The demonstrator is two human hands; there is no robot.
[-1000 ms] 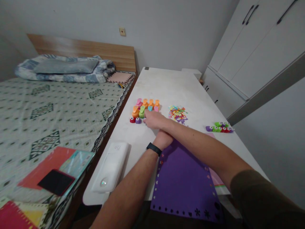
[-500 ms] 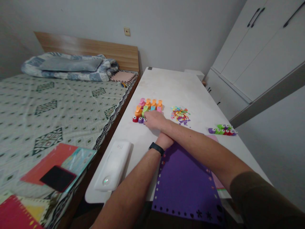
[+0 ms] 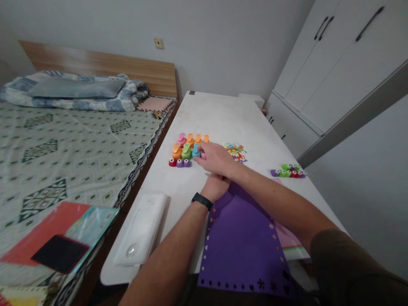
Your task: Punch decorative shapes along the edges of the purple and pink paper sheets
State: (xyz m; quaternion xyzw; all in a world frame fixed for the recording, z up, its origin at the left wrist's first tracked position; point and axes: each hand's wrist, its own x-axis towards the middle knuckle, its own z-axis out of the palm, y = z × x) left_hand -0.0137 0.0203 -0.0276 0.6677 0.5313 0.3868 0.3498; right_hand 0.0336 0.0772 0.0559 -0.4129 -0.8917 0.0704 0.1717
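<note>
My right hand [image 3: 216, 159] reaches across over my left wrist and hovers at the right end of a cluster of craft punches. Its thumb and forefinger are apart, beside a teal punch [image 3: 196, 151] and in front of a pink punch [image 3: 204, 156] that it partly hides. Under my right forearm, my left hand [image 3: 217, 185] is closed at the top of a purple sheet [image 3: 245, 238] with small shapes punched along its edges; its fingertips are mostly hidden. A green punch [image 3: 186, 151] and small purple punches [image 3: 183, 163] stand to the left.
Colourful paper cut-outs [image 3: 236, 151] lie behind my right wrist. More small punches [image 3: 288, 172] stand at the table's right edge. A white power bank [image 3: 142, 229] lies front left. On the bed at left are a dark phone [image 3: 60, 253] and a red sheet [image 3: 44, 231].
My right hand has moved right, away from the small purple punches, uncovering them and the green punch. My left hand stays at the purple sheet. The view has shifted slightly right.
</note>
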